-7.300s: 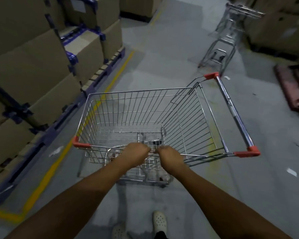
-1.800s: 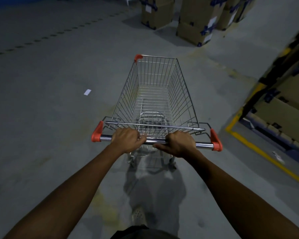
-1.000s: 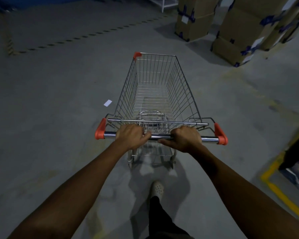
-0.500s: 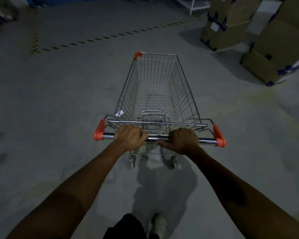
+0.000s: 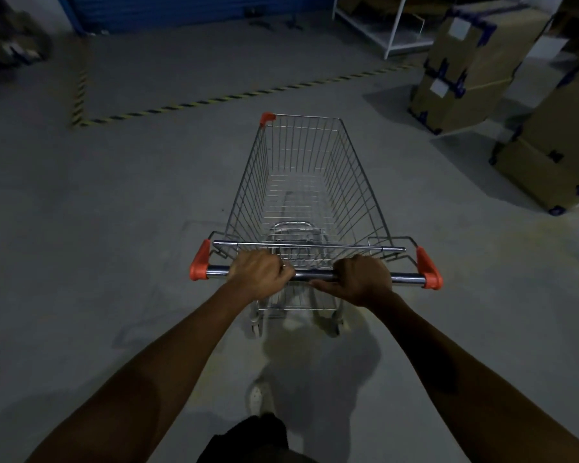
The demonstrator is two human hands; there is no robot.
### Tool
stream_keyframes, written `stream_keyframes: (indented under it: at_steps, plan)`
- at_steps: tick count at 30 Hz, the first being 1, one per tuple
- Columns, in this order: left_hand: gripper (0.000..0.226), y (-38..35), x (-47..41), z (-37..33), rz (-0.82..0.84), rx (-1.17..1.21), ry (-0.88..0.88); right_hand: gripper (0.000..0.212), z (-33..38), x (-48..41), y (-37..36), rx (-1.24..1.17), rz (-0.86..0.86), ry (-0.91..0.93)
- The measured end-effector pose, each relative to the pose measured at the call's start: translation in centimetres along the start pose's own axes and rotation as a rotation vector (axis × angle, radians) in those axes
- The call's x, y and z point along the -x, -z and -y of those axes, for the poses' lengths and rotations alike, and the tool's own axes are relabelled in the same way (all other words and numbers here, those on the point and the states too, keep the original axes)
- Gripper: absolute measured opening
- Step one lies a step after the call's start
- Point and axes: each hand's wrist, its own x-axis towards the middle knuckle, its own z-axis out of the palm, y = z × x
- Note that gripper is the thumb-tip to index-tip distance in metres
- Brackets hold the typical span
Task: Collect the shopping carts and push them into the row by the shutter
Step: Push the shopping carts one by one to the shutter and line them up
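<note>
An empty wire shopping cart (image 5: 301, 182) with orange corner caps stands straight ahead of me on the grey floor. Its chrome handle bar (image 5: 318, 275) runs across the middle of the view. My left hand (image 5: 259, 275) grips the bar left of centre. My right hand (image 5: 361, 279) grips it right of centre. A blue shutter (image 5: 194, 8) closes the far wall at the top of the view. No row of carts is in sight.
A yellow-and-black striped floor line (image 5: 234, 95) marks a bay in front of the shutter. Stacked cardboard boxes (image 5: 468, 68) and more boxes (image 5: 555, 155) stand at the right. A white rack (image 5: 391, 31) is at the far right back.
I have pushed the cart forward and turned left. The boxes slid to the right, and the striped line and blue shutter came closer. Both hands keep their grip on the bar.
</note>
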Motion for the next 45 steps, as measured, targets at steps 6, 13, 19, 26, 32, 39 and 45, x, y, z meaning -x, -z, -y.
stream_keyframes:
  at_steps: [6,13,19,26,32,39,45]
  plan:
    - [0.058,1.8,-9.3,5.6,0.031,0.006,-0.024,0.087,-1.2,-10.7,1.4,-0.009,0.046,-0.038]
    - [0.051,3.5,-20.1,10.1,0.053,0.008,0.020,0.075,-4.3,-22.2,1.8,0.042,0.057,-0.010]
    - [0.050,4.9,-31.7,12.1,0.028,0.036,0.022,0.087,-10.4,-33.6,1.4,0.023,0.003,-0.014]
    - [0.047,7.1,-45.4,13.1,0.027,0.030,0.033,0.079,-18.0,-45.6,2.6,0.019,0.039,-0.022]
    - [0.043,9.2,-56.5,14.3,0.036,0.035,0.029,0.078,-23.7,-55.1,3.5,-0.005,0.074,-0.048]
    - [0.042,10.4,-68.2,16.1,-0.004,0.013,-0.008,0.083,-29.3,-64.3,3.9,0.030,0.070,-0.073]
    - [0.058,11.2,-80.4,18.2,-0.060,0.055,-0.047,0.088,-35.1,-74.1,4.3,0.072,0.009,-0.079]
